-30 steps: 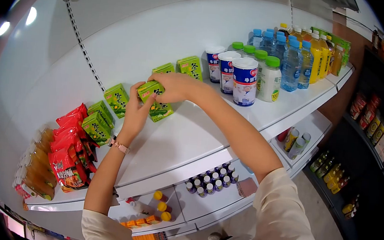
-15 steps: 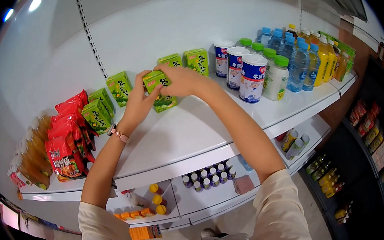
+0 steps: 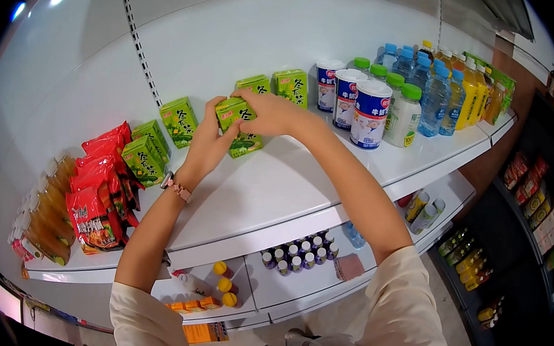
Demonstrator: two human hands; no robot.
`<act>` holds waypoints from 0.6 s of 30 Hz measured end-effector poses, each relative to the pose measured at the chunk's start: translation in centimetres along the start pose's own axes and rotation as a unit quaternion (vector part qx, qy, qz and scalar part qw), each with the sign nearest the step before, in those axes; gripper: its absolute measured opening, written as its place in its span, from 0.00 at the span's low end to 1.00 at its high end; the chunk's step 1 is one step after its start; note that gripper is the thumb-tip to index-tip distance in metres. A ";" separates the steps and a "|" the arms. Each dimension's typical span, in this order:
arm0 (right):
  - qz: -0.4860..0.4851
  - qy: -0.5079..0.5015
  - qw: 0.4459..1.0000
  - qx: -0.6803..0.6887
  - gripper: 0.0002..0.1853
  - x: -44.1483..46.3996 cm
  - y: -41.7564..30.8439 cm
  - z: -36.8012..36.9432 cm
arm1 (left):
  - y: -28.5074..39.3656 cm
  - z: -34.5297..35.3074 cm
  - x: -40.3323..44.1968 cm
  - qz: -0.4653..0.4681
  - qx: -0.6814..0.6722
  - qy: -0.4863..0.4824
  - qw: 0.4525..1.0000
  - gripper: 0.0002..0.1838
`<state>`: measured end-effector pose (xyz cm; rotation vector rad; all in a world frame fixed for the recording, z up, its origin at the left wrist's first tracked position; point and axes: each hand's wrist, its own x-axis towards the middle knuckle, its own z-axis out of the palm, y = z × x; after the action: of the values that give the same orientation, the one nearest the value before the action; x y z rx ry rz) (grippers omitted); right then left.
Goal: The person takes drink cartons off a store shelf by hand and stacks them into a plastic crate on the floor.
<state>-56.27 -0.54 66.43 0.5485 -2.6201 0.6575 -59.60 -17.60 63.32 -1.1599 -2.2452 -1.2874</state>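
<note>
Both my hands are closed around a small green drink carton (image 3: 231, 110) with Chinese lettering, on the white shelf (image 3: 276, 186). My left hand (image 3: 208, 146), with a banded watch at the wrist, grips its left side. My right hand (image 3: 272, 112) covers its right side and top corner. Another green carton (image 3: 247, 147) shows just below and behind the held one; whether they touch is hidden. Matching cartons stand behind: one (image 3: 253, 83) partly covered by my right hand, another (image 3: 291, 86) to its right. To the left are a single carton (image 3: 177, 122) and a pair (image 3: 144, 160).
Red food packets (image 3: 97, 213) and amber bottles (image 3: 45, 222) stand at the left. White-and-blue canisters (image 3: 369, 118), green-capped bottles (image 3: 403, 118), water bottles (image 3: 434, 104) and yellow bottles (image 3: 466, 94) fill the right. A lower shelf holds small dark bottles (image 3: 296, 254).
The view has shifted slightly, so shelf items appear a little to the right. My hands stay around the same carton, whose front shows a bit more between my fingers.
</note>
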 end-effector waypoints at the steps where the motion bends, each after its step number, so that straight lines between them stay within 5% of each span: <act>1: -0.002 0.000 1.000 -0.001 0.33 0.0 0.1 0.0 | -0.1 0.0 0.1 0.000 0.009 0.000 1.000 0.25; 18: 0.006 -0.010 1.000 -0.013 0.34 -0.3 -0.2 -0.4 | -0.1 0.2 0.1 0.007 0.030 0.009 0.999 0.27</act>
<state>-55.83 -0.46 66.68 0.5348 -2.6485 0.6240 -59.71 -17.42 63.27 -1.1364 -2.2442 -1.2115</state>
